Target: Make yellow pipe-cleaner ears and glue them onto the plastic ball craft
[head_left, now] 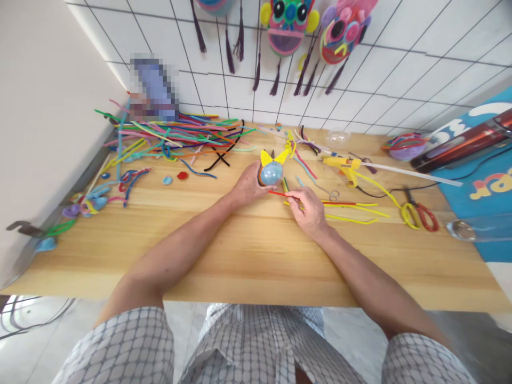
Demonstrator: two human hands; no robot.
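Note:
My left hand (248, 188) is curled round a small pale-blue ball (272, 172) with two yellow pointed ears on top, holding it on the wooden table (240, 250). Just to its right, my right hand (308, 210) pinches a red pipe cleaner (340, 203) near its left end; the stem runs right along the table. Its tip lies close to the base of the ball. Yellow pipe cleaners (352, 218) lie beside and under my right hand.
A heap of coloured pipe cleaners (180, 136) covers the back left. A yellow glue gun (344, 165), small scissors (330, 193) and red-and-yellow scissors (420, 214) lie to the right. Colourful masks (286, 24) hang on the tiled wall. A blue mat (484, 186) borders the right.

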